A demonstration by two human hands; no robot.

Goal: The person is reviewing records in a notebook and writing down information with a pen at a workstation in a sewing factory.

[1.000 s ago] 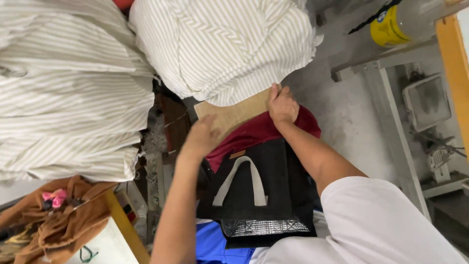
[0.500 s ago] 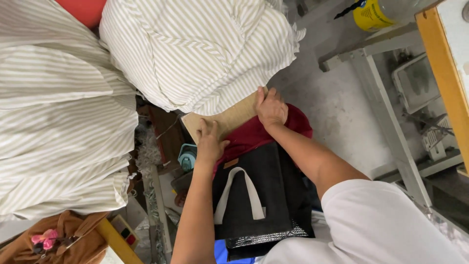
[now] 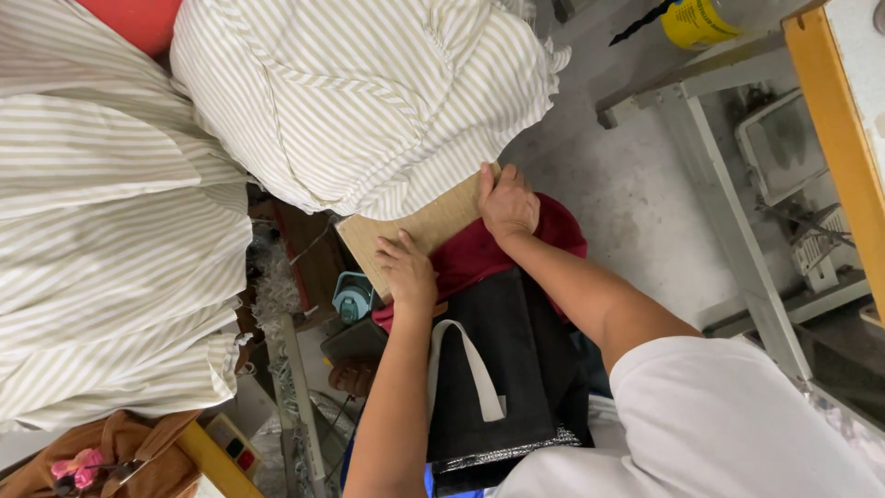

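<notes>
Two bare hands are pressing flat on one tan cardboard sheet (image 3: 426,228): the left hand (image 3: 408,270) is lying open-palmed on its near edge, and the right hand (image 3: 507,202) is resting with fingers spread at its far corner, neither one closing around it. The sheet is lying over a dark red cloth (image 3: 479,254), its far part disappearing under one of two striped fabric bundles (image 3: 369,101). One black bag with a white strap (image 3: 493,369) is sitting just below, its contents not showing, and a teal object (image 3: 351,297) beside it is too hidden to identify.
</notes>
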